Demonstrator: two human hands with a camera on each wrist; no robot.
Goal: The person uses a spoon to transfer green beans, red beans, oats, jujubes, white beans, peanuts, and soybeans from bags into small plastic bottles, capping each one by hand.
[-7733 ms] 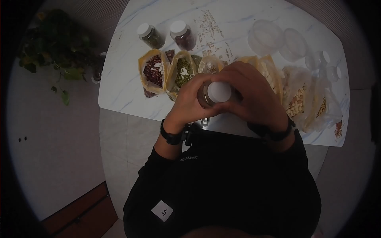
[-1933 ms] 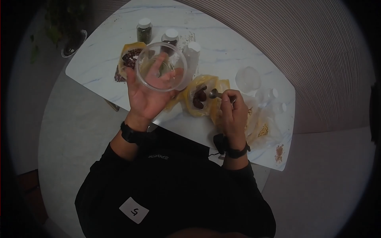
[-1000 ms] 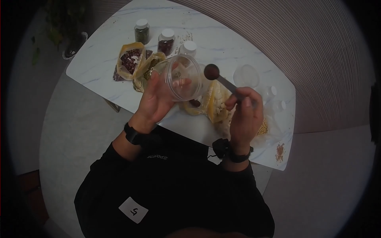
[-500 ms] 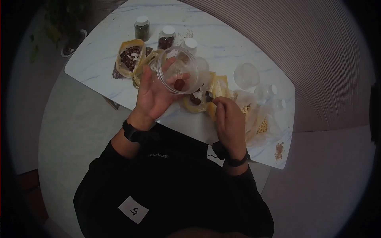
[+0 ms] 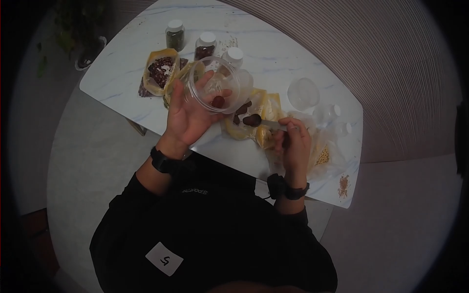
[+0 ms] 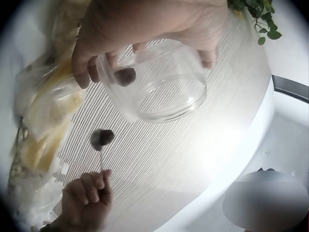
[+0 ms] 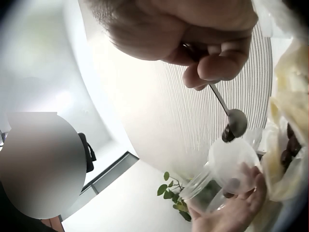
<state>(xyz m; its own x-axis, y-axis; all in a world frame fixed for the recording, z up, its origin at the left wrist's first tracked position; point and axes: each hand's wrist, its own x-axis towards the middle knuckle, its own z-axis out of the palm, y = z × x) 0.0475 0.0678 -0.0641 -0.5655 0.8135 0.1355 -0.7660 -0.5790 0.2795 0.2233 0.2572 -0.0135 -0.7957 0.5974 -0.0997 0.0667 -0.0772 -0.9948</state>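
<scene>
My left hand (image 5: pixel 185 122) holds a clear round plastic tub (image 6: pixel 169 94) from its base, thumb and fingers spread about it. The tub is tilted, its mouth toward my right side, and one dark red dried date (image 5: pixel 218 101) lies inside. My right hand (image 5: pixel 295 146) pinches the handle of a metal spoon (image 7: pixel 236 122). On the spoon's bowl rests another dried date (image 6: pixel 107 137). The spoon is over an open yellow-edged bag (image 5: pixel 235 132) of dates, right of the tub. Part of this bag is hidden behind the tub and spoon.
Behind the tub stand white-lidded jars: a green-filled jar (image 5: pixel 174 38), a red-filled jar (image 5: pixel 205 50) and a third jar (image 5: pixel 233 56). A bag of red beans (image 5: pixel 160 73) lies left. Right are a clear tub (image 5: pixel 303 94), a bag of yellow grains (image 5: pixel 323 156) and crumbs (image 5: pixel 344 186).
Earlier both hands held a lidded jar. Since then a date has passed from the spoon into the tub. The spoon dipped to the bag and now carries another date.
</scene>
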